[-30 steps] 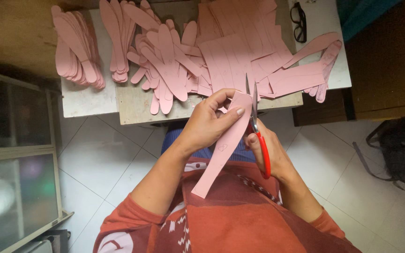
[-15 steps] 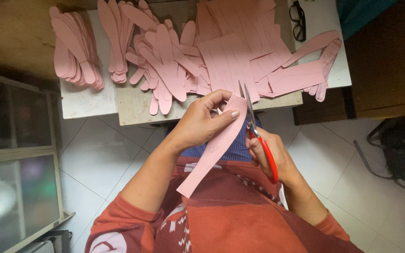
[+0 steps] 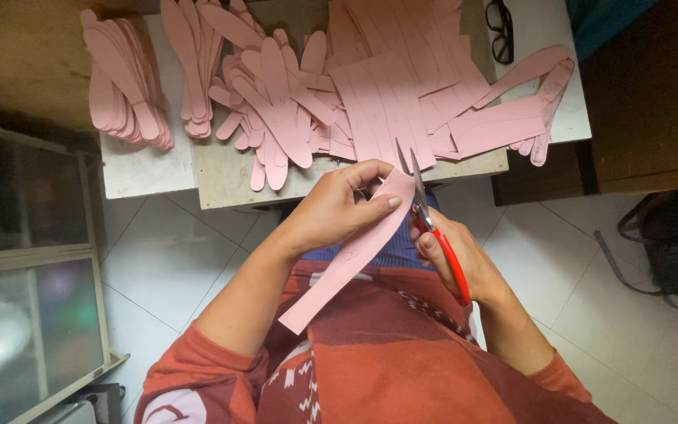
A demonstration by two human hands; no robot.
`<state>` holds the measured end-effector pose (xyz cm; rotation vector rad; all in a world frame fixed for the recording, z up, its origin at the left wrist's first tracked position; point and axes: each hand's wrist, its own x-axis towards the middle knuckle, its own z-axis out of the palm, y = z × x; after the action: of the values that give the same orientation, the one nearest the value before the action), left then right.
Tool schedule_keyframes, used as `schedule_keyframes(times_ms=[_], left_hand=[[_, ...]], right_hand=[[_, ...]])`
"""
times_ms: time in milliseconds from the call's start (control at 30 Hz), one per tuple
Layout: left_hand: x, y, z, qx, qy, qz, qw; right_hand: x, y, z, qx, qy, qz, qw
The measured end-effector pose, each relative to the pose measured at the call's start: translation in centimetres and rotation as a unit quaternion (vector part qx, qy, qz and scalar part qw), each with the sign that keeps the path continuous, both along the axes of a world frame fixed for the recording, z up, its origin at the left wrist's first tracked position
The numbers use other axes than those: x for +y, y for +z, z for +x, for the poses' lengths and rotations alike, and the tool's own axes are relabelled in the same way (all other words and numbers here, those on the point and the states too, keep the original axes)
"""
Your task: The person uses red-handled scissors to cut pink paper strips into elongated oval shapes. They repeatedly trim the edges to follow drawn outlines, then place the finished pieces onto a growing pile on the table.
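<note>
The left hand (image 3: 339, 208) pinches a pink strip (image 3: 347, 259) just off the tabletop's (image 3: 151, 169) near edge, holding it taut, while the right hand (image 3: 449, 255) grips red-handled scissors (image 3: 433, 228), blades parted at its top end.

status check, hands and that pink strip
Left hand grips pink strip. Right hand holds red-handled scissors, blades open at strip's top. Nothing blocking.

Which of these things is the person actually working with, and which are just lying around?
In use:
left hand
pink strip
right hand
red-handled scissors

Lying about:
stacks of cut pink shapes
pink sheets
eyeglasses
dark bag on the floor
</note>
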<state>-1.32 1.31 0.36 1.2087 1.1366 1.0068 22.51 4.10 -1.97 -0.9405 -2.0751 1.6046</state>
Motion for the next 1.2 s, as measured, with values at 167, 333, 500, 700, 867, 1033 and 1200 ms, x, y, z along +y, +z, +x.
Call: schedule_keyframes(times_ms=[167, 333, 500, 700, 867, 1033, 1200], left_hand=[[0.1, -1.1, -0.6, -0.025, -0.032, 0.011, 0.999], [0.9, -2.5, -2.0, -0.1, -0.099, -0.072, 0.987], [-0.3, -3.4, -1.5, -0.383, -0.074, -0.12, 0.913], [-0.8, -4.5, 5.5, -0.314, 0.123, -0.084, 0.938], [0.1, -5.1, 6.7, -0.264, 0.255, -0.044, 0.929], [-0.7, -4.8, 6.8, -0.275, 0.22, -0.095, 0.931], [-0.7, -4.2, 7.0, -0.289, 0.237, -0.111, 0.921]], right_hand=[[0.4, 0.0, 0.8, -0.045, 0.008, -0.028, 0.999], [0.9, -0.3, 1.7, -0.089, 0.025, -0.045, 0.995], [-0.1, -2.0, 0.5, 0.056, -0.077, -0.151, 0.984], [-1.8, -3.9, -2.5, 0.073, -0.161, -0.135, 0.975], [-1.6, -4.6, -2.4, 0.099, -0.133, -0.131, 0.977], [-1.2, -4.8, -2.0, 0.122, -0.094, -0.051, 0.987], [-1.6, -4.4, -2.3, 0.12, -0.095, -0.061, 0.986]])
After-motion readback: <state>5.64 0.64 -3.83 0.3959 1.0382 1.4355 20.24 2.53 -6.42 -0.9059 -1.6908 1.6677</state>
